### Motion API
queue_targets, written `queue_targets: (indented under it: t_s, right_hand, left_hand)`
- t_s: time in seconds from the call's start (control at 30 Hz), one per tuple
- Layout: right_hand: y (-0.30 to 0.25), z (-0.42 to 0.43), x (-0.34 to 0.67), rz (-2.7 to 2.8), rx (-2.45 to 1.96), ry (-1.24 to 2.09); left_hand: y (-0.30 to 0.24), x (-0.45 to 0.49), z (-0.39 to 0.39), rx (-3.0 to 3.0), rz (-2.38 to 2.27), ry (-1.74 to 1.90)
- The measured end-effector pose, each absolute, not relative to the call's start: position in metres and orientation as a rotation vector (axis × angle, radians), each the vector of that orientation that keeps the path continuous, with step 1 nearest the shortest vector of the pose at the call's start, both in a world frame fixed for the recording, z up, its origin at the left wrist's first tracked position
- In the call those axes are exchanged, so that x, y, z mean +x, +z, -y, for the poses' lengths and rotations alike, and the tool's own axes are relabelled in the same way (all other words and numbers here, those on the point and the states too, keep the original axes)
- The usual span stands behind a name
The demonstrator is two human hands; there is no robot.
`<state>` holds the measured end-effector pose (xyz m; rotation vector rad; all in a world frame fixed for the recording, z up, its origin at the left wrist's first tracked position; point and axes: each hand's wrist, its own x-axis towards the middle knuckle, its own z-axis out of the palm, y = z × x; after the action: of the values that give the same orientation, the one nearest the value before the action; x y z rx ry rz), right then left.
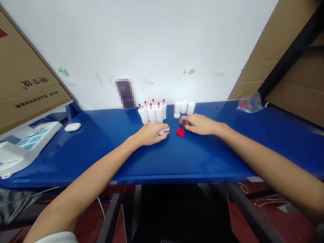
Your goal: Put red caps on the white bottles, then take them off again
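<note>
My left hand [152, 132] is closed around a white squeeze bottle [163, 131], mostly hidden by the fingers, its narrow end pointing right. Between the thumb and fingers of my right hand [197, 124] is a small red cap [182, 125]. Just below that hand, more red caps [180, 132] stand in a tight block on the blue table. Behind my left hand are several upright white squeeze bottles [152, 113] with red tips. Three white bottles [184, 107] without red tips stand behind my right hand, with a small white round piece [177, 115] in front.
A white mouse-like object [72, 127] and a white device with blue panels [35, 138] are on the left of the blue table [162, 165]. A clear bag with red pieces [250, 104] and a loose red cap [217, 107] lie at right. Cardboard stands on both sides.
</note>
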<state>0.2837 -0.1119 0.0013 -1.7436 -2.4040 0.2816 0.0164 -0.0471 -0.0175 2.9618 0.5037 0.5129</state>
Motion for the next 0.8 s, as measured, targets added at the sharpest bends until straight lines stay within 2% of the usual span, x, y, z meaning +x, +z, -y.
queue_targets:
  t_s: [0.8]
  right_hand:
    - [0.0006,0.1149,0.2767,2.483,-1.609,0.223]
  left_hand:
    - [-0.0139,0.0165,0.0484,2.955,-0.528,0.462]
